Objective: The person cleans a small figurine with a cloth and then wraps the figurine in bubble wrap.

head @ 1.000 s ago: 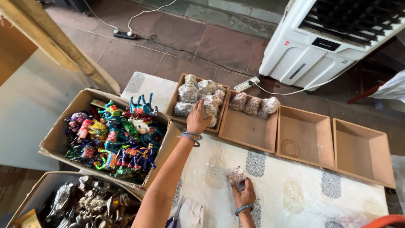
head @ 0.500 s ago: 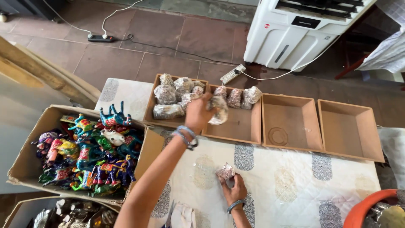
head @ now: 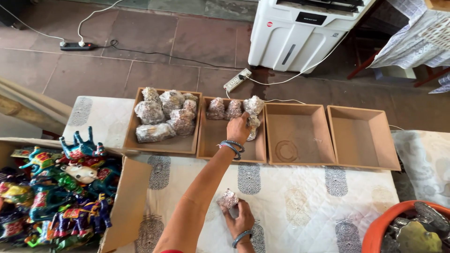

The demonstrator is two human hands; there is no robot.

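Note:
My left hand (head: pixel 238 129) reaches out over the second wooden tray (head: pixel 213 140) and is closed on a wrapped bundle (head: pixel 253 125) at the tray's right side. Three more wrapped bundles (head: pixel 233 108) line that tray's far edge. The first tray (head: pixel 164 146) to its left holds several wrapped bundles (head: pixel 161 115). My right hand (head: pixel 240 221) rests low on the white patterned tablecloth (head: pixel 300 201) and grips a small wrapped piece (head: pixel 228 198).
Two bare wooden trays (head: pixel 293 140) (head: pixel 362 139) sit to the right. A cardboard box (head: pixel 126 197) of colourful animal figurines (head: pixel 61 187) stands at the left. An orange basin (head: pixel 389 225) is at bottom right. A white air cooler (head: pixel 300 37) and power strips (head: pixel 236 80) are on the floor beyond.
My left hand has moved right from the first tray to the second tray with a wrapped bundle. My right hand stays on the cloth with its small piece. The view shifted.

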